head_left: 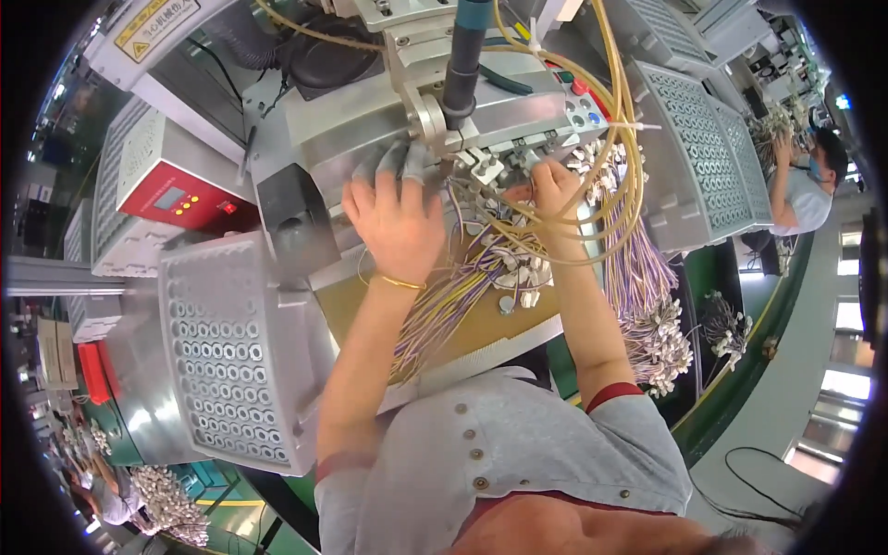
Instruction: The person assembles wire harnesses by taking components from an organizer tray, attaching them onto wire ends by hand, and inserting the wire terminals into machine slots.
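My left hand (pixel 396 217) reaches up to the machine's metal bed, with grey covers on its fingertips. Its fingers are stretched and a little apart, and nothing shows in them. To its right, my right hand (pixel 557 192) is closed with bent fingers beside a small metal fixture (pixel 485 166). What it pinches is too small and too hidden to make out. A dark cylinder (pixel 465 69) stands over the fixture, between my hands. Purple, yellow and white wires (pixel 453 301) with white connectors (pixel 523 268) lie below my hands on a tan board (pixel 499 326).
Looped amber tubing (pixel 629 176) hangs around my right wrist. Wire bundles (pixel 652 268) with white connectors hang at the right. Trays of ring-shaped parts stand left (pixel 222 347) and right (pixel 698 153). A red-fronted control box (pixel 180 190) sits at left. A co-worker (pixel 805 180) is at far right.
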Motion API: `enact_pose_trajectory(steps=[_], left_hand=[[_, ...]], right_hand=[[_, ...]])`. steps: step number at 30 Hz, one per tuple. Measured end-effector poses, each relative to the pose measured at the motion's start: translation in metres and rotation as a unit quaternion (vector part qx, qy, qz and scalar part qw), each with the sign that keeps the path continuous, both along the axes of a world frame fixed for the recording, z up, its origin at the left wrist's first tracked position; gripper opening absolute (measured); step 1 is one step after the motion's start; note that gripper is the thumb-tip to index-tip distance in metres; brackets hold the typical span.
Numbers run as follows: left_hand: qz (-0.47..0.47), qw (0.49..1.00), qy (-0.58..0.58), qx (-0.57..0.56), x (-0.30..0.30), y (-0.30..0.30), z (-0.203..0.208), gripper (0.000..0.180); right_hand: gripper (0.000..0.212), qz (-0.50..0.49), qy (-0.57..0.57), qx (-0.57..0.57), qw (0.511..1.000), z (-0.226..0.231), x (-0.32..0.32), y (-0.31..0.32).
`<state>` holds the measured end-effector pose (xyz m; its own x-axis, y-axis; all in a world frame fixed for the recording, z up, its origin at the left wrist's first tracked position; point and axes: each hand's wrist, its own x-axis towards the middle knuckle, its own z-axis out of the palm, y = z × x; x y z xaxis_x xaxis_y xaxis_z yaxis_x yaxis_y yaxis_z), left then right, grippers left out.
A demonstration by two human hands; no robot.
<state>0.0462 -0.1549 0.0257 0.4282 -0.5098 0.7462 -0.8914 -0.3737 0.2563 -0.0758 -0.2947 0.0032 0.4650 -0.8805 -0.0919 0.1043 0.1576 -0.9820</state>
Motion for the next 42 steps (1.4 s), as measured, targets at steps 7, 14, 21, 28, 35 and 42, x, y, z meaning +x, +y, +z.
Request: enact_pose_trajectory(steps=[7, 14, 21, 28, 35, 42], left_hand=[[0.014, 1.0, 0.008, 0.013, -0.005, -0.003, 0.005, 0.03], [0.023, 0.999, 0.003, 0.034, -0.002, 0.004, 0.007, 0.028], [-0.092, 0.99, 0.079, -0.078, -0.006, 0.078, 0.029, 0.027], [-0.02, 0.965, 0.259, -0.026, -0.02, 0.152, -0.003, 0.023], [0.011, 0.896, 0.444, -0.012, -0.03, 0.199, -0.042, 0.024], [-0.048, 0.88, 0.473, -0.007, -0.03, 0.189, -0.031, 0.029]], right_hand=[[0.017, -0.013, 0.081, -0.4, 0.913, -0.023, 0.003, -0.009], [0.016, 0.023, 0.061, -0.108, 0.992, -0.028, -0.007, -0.023], [0.008, 0.045, 0.128, -0.326, 0.935, 0.002, -0.05, 0.063], [0.019, 0.463, 0.055, -0.465, 0.753, -0.053, 0.009, 0.155], [0.024, 0.484, 0.111, -0.343, 0.797, -0.032, 0.015, 0.146], [0.015, 0.465, 0.133, -0.26, 0.836, -0.001, 0.017, 0.149]])
